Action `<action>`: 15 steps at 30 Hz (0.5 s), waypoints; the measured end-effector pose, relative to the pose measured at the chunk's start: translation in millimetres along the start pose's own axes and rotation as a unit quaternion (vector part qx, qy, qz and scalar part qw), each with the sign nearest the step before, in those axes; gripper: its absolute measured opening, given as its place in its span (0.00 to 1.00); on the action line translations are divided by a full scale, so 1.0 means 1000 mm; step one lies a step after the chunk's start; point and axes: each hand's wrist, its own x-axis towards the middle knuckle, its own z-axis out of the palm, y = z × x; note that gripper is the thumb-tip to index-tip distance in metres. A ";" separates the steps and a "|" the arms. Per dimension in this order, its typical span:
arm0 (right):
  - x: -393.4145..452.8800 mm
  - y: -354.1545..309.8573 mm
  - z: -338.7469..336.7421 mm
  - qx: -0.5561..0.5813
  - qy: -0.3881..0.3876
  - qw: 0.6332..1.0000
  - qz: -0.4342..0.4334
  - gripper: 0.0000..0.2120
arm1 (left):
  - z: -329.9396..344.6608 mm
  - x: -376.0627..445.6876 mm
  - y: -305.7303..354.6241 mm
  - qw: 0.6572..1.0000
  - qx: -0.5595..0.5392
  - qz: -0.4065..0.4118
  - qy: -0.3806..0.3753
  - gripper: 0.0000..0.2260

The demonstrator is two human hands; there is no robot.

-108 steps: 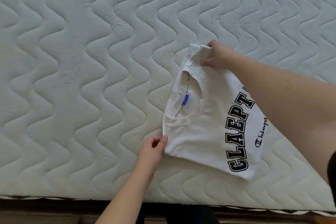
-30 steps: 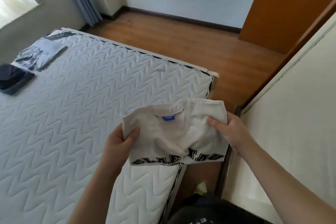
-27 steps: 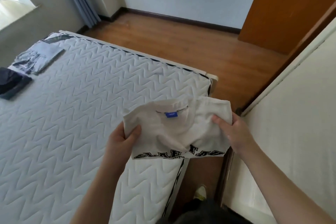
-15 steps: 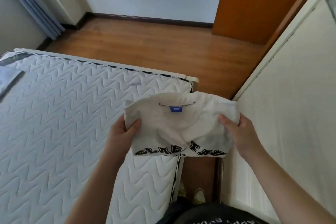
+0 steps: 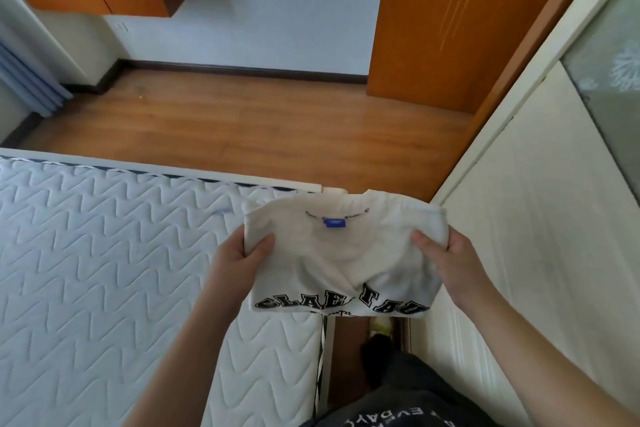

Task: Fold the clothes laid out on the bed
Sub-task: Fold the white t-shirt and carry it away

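Folded white cotton T-shirt with black lettering (image 5: 341, 253) held in air over near right corner of white quilted mattress (image 5: 104, 270). Left hand (image 5: 239, 262) pinching left edge, right hand (image 5: 446, 258) pinching right edge. Risk: middle sagging, fold may open in transit.

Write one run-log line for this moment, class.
stage: carrying | item: folded white cotton T-shirt with black lettering | left hand: grips left edge | right hand: grips right edge | position: lifted above white quilted mattress corner
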 end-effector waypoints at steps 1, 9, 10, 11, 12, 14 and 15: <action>0.016 -0.003 0.000 0.000 -0.005 1.000 -0.002 0.08 | 0.005 0.012 0.003 1.000 -0.002 -0.002 0.005 0.14; 0.158 -0.023 -0.002 0.004 -0.069 0.998 0.003 0.09 | 0.051 0.093 0.031 0.997 0.001 -0.016 0.082 0.08; 0.172 -0.031 0.002 0.010 -0.077 0.997 0.004 0.09 | 0.054 0.100 0.036 0.995 0.007 -0.024 0.098 0.08; 0.187 -0.039 0.007 0.016 -0.086 0.996 0.004 0.10 | 0.055 0.106 0.043 0.993 0.005 -0.020 0.115 0.08; 0.203 -0.049 0.014 0.017 -0.093 0.996 0.004 0.10 | 0.055 0.113 0.050 0.991 0.002 -0.013 0.131 0.08; 0.228 -0.064 0.030 0.016 -0.105 0.994 0.000 0.09 | 0.050 0.126 0.057 0.987 -0.008 -0.007 0.161 0.08; 0.237 -0.068 0.039 0.018 -0.112 0.993 -0.002 0.08 | 0.046 0.129 0.058 0.985 -0.006 -0.002 0.171 0.08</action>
